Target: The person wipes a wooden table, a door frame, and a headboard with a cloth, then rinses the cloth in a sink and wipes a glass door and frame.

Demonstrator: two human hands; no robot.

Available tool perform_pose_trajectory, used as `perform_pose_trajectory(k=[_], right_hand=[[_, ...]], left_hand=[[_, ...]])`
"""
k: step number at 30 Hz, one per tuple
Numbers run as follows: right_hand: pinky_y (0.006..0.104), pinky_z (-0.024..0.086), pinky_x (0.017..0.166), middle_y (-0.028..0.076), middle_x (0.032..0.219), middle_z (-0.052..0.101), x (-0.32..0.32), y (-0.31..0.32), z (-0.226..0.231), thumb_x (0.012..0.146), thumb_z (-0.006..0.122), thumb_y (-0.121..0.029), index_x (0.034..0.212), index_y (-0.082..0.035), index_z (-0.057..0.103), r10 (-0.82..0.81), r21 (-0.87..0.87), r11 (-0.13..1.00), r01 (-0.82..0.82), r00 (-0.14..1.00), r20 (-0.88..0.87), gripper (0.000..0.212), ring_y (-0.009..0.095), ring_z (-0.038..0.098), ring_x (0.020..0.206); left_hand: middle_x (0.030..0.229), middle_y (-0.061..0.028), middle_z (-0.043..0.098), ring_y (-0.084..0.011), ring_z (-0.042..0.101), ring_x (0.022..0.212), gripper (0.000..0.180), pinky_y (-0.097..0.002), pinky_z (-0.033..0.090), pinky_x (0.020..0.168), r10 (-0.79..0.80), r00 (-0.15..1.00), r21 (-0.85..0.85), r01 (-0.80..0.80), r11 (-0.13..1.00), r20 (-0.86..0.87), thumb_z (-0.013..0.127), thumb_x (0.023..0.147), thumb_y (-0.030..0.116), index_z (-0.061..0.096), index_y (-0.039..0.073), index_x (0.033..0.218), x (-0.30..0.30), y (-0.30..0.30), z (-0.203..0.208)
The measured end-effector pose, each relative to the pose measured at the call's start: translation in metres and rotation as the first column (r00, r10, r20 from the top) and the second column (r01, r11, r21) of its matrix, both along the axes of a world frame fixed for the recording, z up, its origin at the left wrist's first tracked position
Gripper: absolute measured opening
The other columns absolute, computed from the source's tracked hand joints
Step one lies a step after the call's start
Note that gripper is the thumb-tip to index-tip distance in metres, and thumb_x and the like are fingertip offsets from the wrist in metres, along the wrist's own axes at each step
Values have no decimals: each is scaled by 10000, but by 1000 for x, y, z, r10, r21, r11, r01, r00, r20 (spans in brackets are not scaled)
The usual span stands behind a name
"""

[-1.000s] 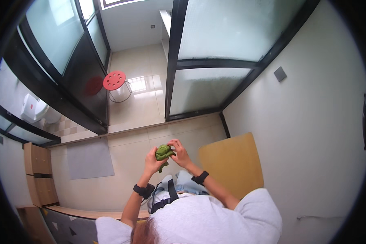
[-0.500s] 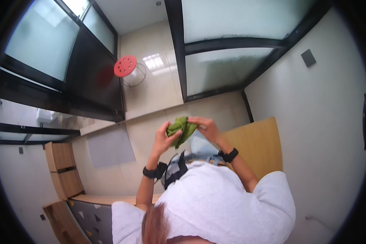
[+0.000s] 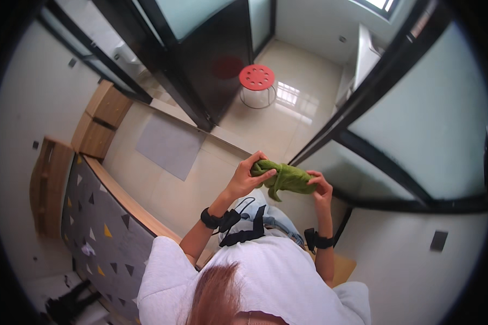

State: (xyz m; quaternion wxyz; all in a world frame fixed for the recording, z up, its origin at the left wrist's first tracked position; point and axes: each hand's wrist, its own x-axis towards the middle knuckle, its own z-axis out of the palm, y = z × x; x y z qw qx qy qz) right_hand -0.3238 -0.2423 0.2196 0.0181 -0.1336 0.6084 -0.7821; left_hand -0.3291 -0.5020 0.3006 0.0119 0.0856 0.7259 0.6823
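A green cloth (image 3: 294, 179), bunched and partly twisted, is stretched sideways in front of my body between my two hands. My left hand (image 3: 248, 177) is closed round its gathered left end, the thumb lying across the folds. At the other end, my right hand (image 3: 321, 189) pinches the cloth with its fingertips. A small flap of the cloth hangs down near its middle. Black bands circle both my wrists.
A red round stool (image 3: 257, 78) stands beyond a low sill, past the black-framed door (image 3: 214, 65). Frosted glass panels (image 3: 417, 130) rise at the right. A grey mat (image 3: 171, 143) lies on the tiled floor, near a wooden cabinet (image 3: 98, 122). At the left is a bed (image 3: 106, 233) with a patterned grey cover.
My view has turned left, bringing more of the bed into sight. The cloth has gone from a compact bundle to a longer stretched shape, with my hands farther apart.
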Motion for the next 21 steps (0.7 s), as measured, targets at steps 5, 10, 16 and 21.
perform_pose_trajectory(k=[5, 10, 16, 21], right_hand=[[310, 361, 924, 133, 1149, 501, -15, -28, 20, 630, 624, 17, 844, 17, 586, 327, -145, 939, -313, 941, 87, 218, 179, 487, 1060], [241, 460, 766, 74, 1135, 518, -44, -63, 15, 694, 655, 113, 1013, -21, 568, 219, -25, 976, -218, 961, 166, 356, 136, 562, 965], [278, 494, 751, 93, 990, 627, -107, -101, 41, 660, 646, 97, 1015, -15, 601, 207, 596, 801, -57, 961, -186, 375, 192, 632, 864], [290, 475, 658, 85, 921, 620, -131, -123, 45, 690, 642, 70, 953, -29, 624, 207, 725, 689, -6, 960, -188, 282, 219, 597, 740]], left_hand=[[734, 4, 546, -41, 466, 680, 238, -221, 427, 612, 217, 976, 214, -214, 953, 8, 717, 816, 149, 517, 38, 881, 6, -15, 19], [700, -61, 595, -110, 559, 644, 261, -263, 458, 605, 360, 924, -175, -379, 909, -131, 737, 788, 159, 531, 34, 890, 1, -33, 26], [748, -112, 617, -195, 602, 649, 239, -287, 470, 600, 255, 951, -492, -309, 814, -175, 733, 745, 95, 565, 34, 904, -12, -85, 29], [819, -120, 633, -303, 629, 753, 208, -348, 499, 647, -12, 989, -596, -77, 799, -144, 678, 738, 72, 576, 44, 917, -37, -128, 38]])
